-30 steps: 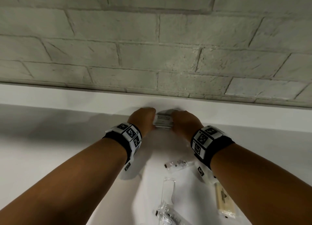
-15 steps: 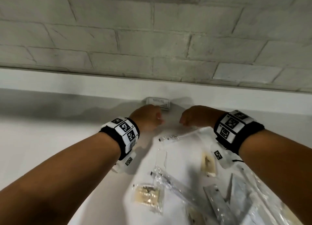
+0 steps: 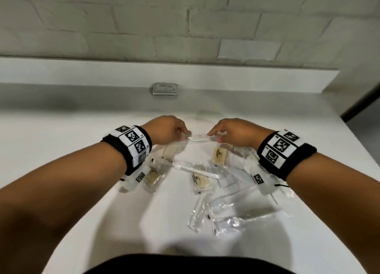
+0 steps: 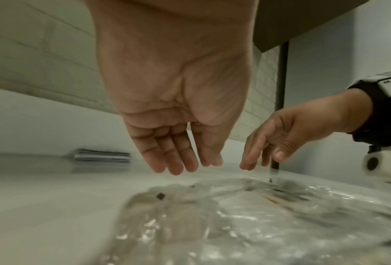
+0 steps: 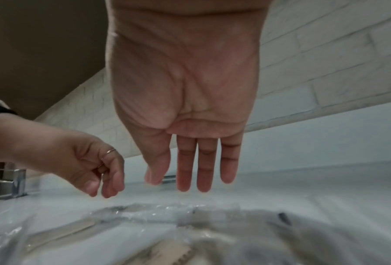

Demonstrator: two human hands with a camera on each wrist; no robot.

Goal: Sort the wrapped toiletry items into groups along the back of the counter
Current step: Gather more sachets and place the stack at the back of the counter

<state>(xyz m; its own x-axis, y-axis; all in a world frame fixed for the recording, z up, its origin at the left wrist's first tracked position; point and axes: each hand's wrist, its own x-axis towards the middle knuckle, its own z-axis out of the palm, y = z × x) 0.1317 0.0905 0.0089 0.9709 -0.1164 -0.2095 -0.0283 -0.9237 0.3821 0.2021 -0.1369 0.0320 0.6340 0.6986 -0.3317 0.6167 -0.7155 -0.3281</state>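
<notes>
A stack of flat grey packets (image 3: 165, 89) lies at the back of the white counter (image 3: 61, 140), against the ledge. Nearer me, a loose pile of clear-wrapped items (image 3: 224, 208) includes beige bars (image 3: 220, 154) and long clear sachets. My left hand (image 3: 182, 130) and right hand (image 3: 213, 133) hover at the pile's far edge, one over each end of a long clear packet (image 3: 202, 138). Seen from the wrists, the left hand (image 4: 185, 168) and the right hand (image 5: 189, 186) have straight, relaxed fingers pointing down with nothing in them.
A white ledge (image 3: 246, 78) and a pale brick wall run behind the counter. The counter's right edge (image 3: 362, 156) drops to a dark floor. A chrome tap (image 5: 17, 182) stands off to the left in the right wrist view.
Both hands have let go of the grey stack at the back and drawn back toward me, over the pile. The head view has tipped down, showing more of the pile.
</notes>
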